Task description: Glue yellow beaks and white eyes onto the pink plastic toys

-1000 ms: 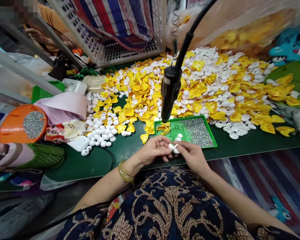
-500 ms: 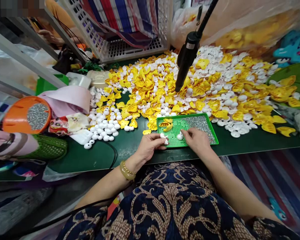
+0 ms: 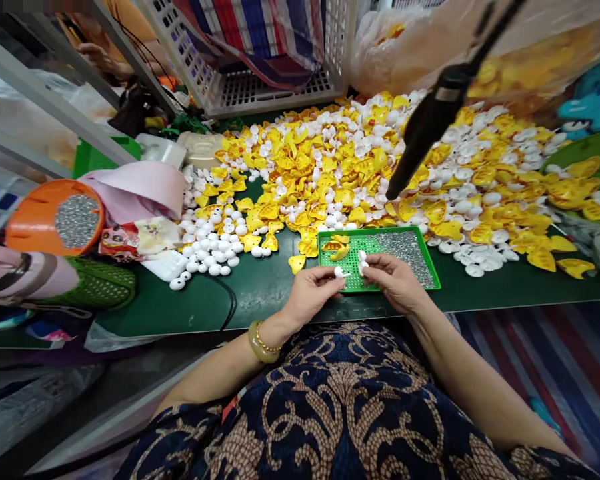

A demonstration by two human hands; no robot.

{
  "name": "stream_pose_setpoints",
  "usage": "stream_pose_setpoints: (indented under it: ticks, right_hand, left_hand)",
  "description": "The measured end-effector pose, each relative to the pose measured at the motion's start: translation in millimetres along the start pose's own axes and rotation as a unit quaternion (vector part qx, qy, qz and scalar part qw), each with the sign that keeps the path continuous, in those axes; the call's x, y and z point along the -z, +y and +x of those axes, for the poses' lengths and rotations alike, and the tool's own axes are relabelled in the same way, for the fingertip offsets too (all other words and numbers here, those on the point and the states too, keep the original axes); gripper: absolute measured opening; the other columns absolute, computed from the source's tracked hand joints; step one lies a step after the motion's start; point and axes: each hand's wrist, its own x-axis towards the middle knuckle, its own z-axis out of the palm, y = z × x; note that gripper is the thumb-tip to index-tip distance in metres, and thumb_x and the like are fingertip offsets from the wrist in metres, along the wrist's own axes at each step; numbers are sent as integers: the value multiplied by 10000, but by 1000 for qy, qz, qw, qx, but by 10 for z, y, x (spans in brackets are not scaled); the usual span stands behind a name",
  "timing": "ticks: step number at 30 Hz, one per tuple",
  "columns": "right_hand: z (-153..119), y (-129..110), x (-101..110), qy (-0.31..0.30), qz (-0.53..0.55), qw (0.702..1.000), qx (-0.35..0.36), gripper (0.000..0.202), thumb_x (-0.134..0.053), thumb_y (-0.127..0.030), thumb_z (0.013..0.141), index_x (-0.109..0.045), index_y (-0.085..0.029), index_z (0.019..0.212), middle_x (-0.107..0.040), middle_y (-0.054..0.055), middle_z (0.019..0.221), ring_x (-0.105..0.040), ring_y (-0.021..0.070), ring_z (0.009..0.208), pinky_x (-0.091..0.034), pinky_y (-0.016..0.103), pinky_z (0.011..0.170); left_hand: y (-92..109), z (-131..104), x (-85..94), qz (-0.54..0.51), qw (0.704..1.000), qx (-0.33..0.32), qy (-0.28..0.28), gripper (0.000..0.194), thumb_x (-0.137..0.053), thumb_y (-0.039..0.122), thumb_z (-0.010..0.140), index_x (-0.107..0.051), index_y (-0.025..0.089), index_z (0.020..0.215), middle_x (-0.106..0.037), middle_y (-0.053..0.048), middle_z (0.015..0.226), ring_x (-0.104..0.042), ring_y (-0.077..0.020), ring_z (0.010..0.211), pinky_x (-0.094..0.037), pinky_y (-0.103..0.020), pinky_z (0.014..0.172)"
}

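Over the left part of a green perforated tray [image 3: 325, 263], my left hand [image 3: 313, 293] pinches a small white plastic part [image 3: 339, 273] with a thin stem pointing right. My right hand [image 3: 395, 280] is closed on a rounded white plastic piece [image 3: 363, 259], held upright a short way from the left one. The two pieces are apart. Inside the tray lie a few yellow plastic shells [image 3: 336, 247] at the left and a heap of small silver screws [image 3: 403, 250] at the right.
A black hanging electric screwdriver [image 3: 425, 133] slants down above a big pile of yellow and white parts [image 3: 300, 160]. White balls [image 3: 213, 253] cluster left of the tray. An orange tub of screws [image 3: 30, 223] and a white crate [image 3: 275, 97] stand farther out.
My right hand has lifted the white piece off the tray and brought it nearer my left hand. My left hand has shifted slightly right. The screwdriver has swung and now hangs at more of a slant.
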Motion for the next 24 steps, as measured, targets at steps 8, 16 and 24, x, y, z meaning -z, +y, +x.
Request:
stream_pose_setpoints:
  ticks: [8, 16, 24]
  right_hand:
    - [-208, 7, -127, -104, 231, 967, -6, 313, -809, -421, 675, -710, -264, 927, -721, 11, 896, -639, 144, 737, -540, 327, 736]
    - [-250, 87, -144, -92, 210, 973, 28, 286, -818, -367, 690, -741, -313, 960, -737, -6, 942, -662, 148, 800, -553, 346, 806]
    - [-269, 53, -120, -55, 84, 987, 123, 234, -762, -306, 743, -749, -341, 974, -715, 4, 968, -654, 167, 886, -557, 378, 834]
  left_hand:
    - [97, -62, -158, 158, 965, -207, 28, 154, -702, 231, 749, -751, 140, 863, -613, -36, 717, -548, -113, 632, -464, -214, 511]
    - [62, -65, -171, 216, 943, -252, 40, 100, -699, 171, 754, -748, 150, 839, -604, -12, 664, -529, -97, 595, -411, -190, 484]
    - [51, -55, -157, 228, 942, -245, 28, 77, -686, 180, 780, -741, 145, 820, -595, -15, 665, -531, -108, 615, -429, -217, 527]
